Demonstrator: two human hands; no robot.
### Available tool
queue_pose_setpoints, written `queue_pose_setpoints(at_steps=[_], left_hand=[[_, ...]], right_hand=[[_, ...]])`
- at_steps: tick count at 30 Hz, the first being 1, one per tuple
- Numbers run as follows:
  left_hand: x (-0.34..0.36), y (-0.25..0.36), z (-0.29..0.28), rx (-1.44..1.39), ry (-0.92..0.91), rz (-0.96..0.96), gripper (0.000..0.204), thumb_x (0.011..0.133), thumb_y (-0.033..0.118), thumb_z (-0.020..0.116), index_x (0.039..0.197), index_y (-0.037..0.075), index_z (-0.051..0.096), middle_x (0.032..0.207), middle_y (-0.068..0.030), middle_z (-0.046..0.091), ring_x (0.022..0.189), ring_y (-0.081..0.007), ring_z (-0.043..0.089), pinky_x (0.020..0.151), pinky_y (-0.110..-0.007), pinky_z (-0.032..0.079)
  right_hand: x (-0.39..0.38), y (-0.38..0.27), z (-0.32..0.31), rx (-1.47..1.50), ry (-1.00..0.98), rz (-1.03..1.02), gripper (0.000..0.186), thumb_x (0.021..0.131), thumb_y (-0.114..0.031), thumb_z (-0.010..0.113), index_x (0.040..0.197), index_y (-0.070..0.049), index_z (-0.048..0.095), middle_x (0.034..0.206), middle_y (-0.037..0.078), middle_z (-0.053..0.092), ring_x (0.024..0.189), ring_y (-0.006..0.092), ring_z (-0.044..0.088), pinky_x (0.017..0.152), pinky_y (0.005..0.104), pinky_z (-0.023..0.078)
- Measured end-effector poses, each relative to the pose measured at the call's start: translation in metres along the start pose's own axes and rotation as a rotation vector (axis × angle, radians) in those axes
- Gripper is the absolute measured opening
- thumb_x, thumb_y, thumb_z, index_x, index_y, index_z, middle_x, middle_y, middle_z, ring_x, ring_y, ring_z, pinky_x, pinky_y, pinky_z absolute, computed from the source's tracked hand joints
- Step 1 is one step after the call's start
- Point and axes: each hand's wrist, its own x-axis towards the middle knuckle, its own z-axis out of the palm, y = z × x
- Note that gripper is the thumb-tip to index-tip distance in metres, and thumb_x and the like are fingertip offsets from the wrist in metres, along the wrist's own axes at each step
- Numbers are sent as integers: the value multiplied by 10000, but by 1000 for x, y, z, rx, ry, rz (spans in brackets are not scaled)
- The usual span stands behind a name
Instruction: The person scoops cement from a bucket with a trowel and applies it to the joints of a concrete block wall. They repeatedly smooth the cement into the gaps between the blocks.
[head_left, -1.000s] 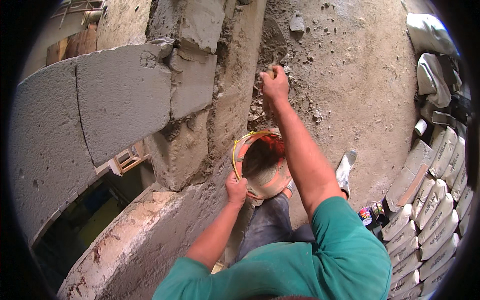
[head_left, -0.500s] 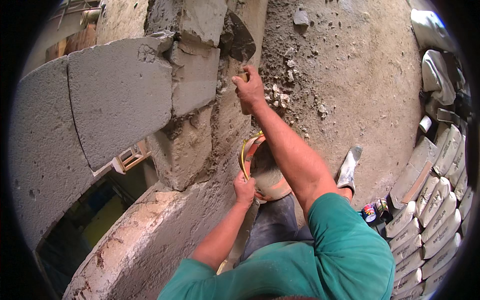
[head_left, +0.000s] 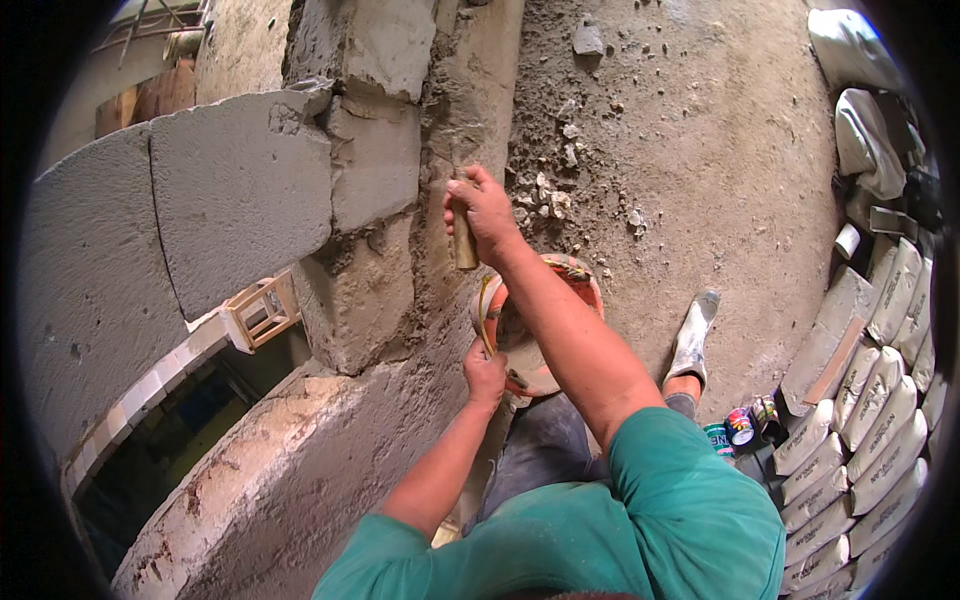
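My right hand point(head_left: 484, 215) is wrapped round the wooden handle of a trowel point(head_left: 465, 247) above the edge of the rough wall. Its blade cannot be made out from here. My left hand point(head_left: 485, 378) grips the near left rim of an orange bucket point(head_left: 588, 290), beside its yellow handle point(head_left: 484, 318). The bucket's inside is coated with grey mortar, and my right forearm crosses over it. Left of the trowel, grey blocks point(head_left: 372, 165) are set with rough mortar in the joints.
A curved panel of large grey blocks point(head_left: 235, 200) spans an opening at left, with a small wooden frame point(head_left: 262, 313) beyond it. Stone rubble point(head_left: 550, 198) lies along the wall foot. Filled sacks point(head_left: 870, 430) are stacked at right, near several paint cans point(head_left: 740, 426).
My right hand has drawn the trowel back toward me and turned it, so its blade no longer shows. My left hand still holds the bucket, whose far rim is now more visible.
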Motion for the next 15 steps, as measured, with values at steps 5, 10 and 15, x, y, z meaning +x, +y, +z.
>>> queue_pose_setpoints(at_steps=[5, 10, 15], left_hand=[[-4, 3, 6, -47, -32, -5, 190, 748, -33, 537, 911, 34, 611, 790, 37, 527, 676, -68, 476, 616, -236, 411], [-3, -14, 4, 13, -69, 21, 131, 746, -6, 552, 862, 46, 585, 772, 55, 485, 684, -60, 439, 617, -238, 396], [-4, -30, -5, 31, -79, 47, 247, 793, -23, 552, 1017, 24, 646, 823, 42, 585, 682, -58, 535, 613, -238, 459]], right_hand=[[-34, -25, -48, -51, 145, -196, 218, 917, -122, 625, 1081, -94, 485, 770, 27, 576, 582, 123, 568, 523, 283, 510], [-68, -46, -91, -19, 443, -620, 293, 886, -33, 632, 1106, -74, 443, 827, 35, 547, 617, 113, 563, 545, 261, 513], [-47, -28, -77, -95, 758, -905, 302, 877, -38, 627, 1078, -88, 407, 870, 43, 513, 622, 103, 525, 543, 253, 489]])
